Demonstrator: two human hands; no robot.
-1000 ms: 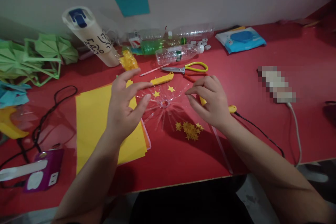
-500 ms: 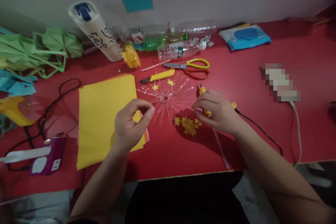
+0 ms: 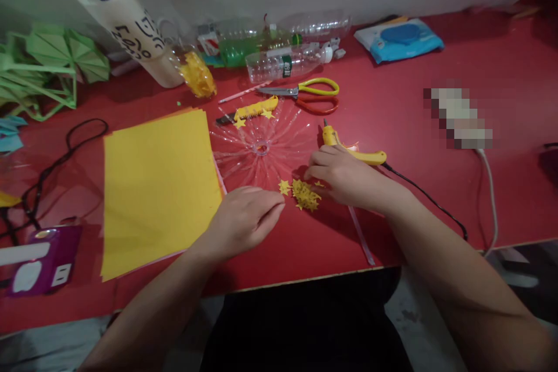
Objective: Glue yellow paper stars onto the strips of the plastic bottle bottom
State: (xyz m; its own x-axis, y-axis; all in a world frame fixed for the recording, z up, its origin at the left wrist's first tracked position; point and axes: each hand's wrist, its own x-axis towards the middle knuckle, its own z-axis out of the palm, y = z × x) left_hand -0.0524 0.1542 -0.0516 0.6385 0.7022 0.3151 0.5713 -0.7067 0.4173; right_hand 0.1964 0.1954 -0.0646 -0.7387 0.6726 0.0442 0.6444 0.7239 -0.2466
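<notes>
With the pile of stars (image 3: 306,195) as my clock's centre on the red surface (image 3: 283,261), my left hand (image 3: 248,218) is at eight o'clock, thumb and fingers drawn together; I cannot tell whether they pinch anything. My right hand (image 3: 337,173) is at two o'clock, fingers loosely curled just beside the pile, and I cannot tell if they grip a star. The glue gun (image 3: 369,157) lies just beyond that hand. The cut plastic (image 3: 261,140) fans out toward half past ten, two single stars (image 3: 239,122) at its twelve o'clock edge, near the cutter (image 3: 257,109). Yellow paper (image 3: 161,192) lies at nine o'clock.
</notes>
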